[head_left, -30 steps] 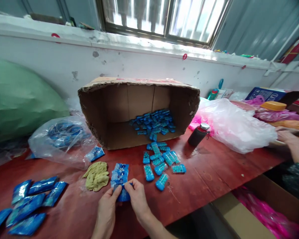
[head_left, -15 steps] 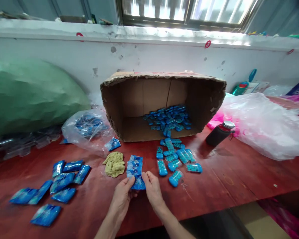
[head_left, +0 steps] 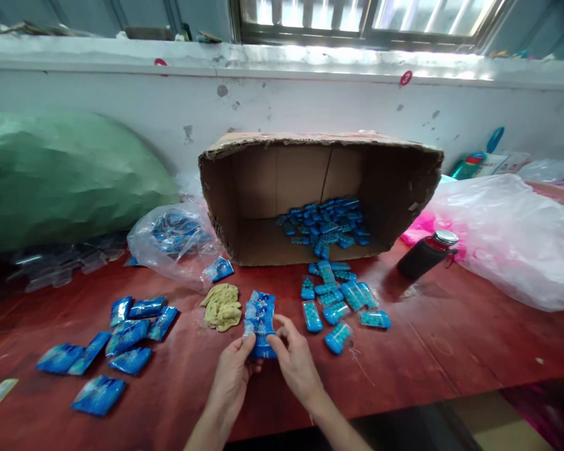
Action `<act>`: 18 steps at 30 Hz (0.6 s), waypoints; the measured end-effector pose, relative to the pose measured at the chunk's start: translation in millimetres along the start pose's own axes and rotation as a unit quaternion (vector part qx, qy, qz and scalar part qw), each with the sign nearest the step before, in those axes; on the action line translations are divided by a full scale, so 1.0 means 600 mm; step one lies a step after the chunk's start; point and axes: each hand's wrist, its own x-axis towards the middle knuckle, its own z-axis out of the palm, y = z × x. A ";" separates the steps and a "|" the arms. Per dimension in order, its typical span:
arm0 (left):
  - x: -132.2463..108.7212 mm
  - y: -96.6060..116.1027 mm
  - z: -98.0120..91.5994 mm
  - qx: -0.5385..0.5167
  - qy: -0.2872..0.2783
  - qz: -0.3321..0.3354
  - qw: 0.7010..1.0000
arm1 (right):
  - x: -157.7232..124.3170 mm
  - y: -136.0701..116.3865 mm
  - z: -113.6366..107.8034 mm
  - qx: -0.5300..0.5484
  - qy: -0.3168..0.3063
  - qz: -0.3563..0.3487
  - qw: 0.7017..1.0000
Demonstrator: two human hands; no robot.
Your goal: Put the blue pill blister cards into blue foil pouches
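Between my hands is a flat blue printed packet [head_left: 260, 316], its far end pointing toward the cardboard box. My left hand [head_left: 235, 366] pinches its lower left edge, thumb on top and fingers underneath. My right hand [head_left: 294, 357] has its thumb against the lower right edge, with the index finger raised along that side. A crumpled yellow-green cloth [head_left: 222, 307] lies just left of the packet. To the right are several small clear cases with blue ends and turquoise beads [head_left: 338, 337]. Several filled blue packets [head_left: 128, 337] lie on the left.
An open cardboard box [head_left: 251, 243] on its side holds a heap of the small blue cases. A clear plastic bag [head_left: 169, 244] with blue packets, a dark bottle [head_left: 423, 255], a green sack [head_left: 66, 178] and a white plastic bag [head_left: 517, 232] stand around it on the red table [head_left: 418, 382].
My right index finger has lifted and shifted up along the packet's right side. The packet stays between my hands. The whole view has shifted slightly, so things appear further right.
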 end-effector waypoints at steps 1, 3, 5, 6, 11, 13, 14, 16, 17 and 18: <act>0.000 0.001 -0.002 -0.013 0.004 -0.005 1.000 | 0.004 0.004 -0.015 -0.081 0.019 -0.021 0.996; -0.001 0.001 -0.006 -0.037 0.014 -0.025 0.999 | 0.015 0.018 -0.043 -0.260 0.080 -0.035 0.962; -0.002 0.001 -0.008 -0.057 0.031 -0.057 0.996 | 0.023 0.035 -0.062 -0.404 0.105 -0.003 0.909; -0.004 0.001 -0.009 -0.066 0.038 -0.075 0.994 | 0.025 0.042 -0.066 -0.449 0.100 0.015 0.888; -0.012 0.008 -0.008 -0.096 0.033 -0.132 0.986 | 0.022 0.058 -0.046 -0.443 0.045 0.011 0.896; -0.012 0.010 -0.008 -0.098 0.028 -0.133 0.986 | 0.022 0.059 -0.040 -0.355 0.044 -0.002 0.934; -0.011 0.009 -0.009 -0.097 0.029 -0.128 0.987 | 0.023 0.058 -0.040 -0.290 0.042 -0.003 0.956; -0.007 0.006 -0.012 -0.091 0.037 -0.114 0.989 | 0.025 0.054 -0.044 -0.134 0.030 0.015 0.990; -0.006 0.003 -0.014 -0.087 0.042 -0.105 0.990 | 0.025 0.050 -0.048 -0.055 0.023 0.032 0.998; -0.004 0.001 -0.015 -0.084 0.046 -0.097 0.991 | 0.023 0.044 -0.051 0.015 0.018 0.052 0.998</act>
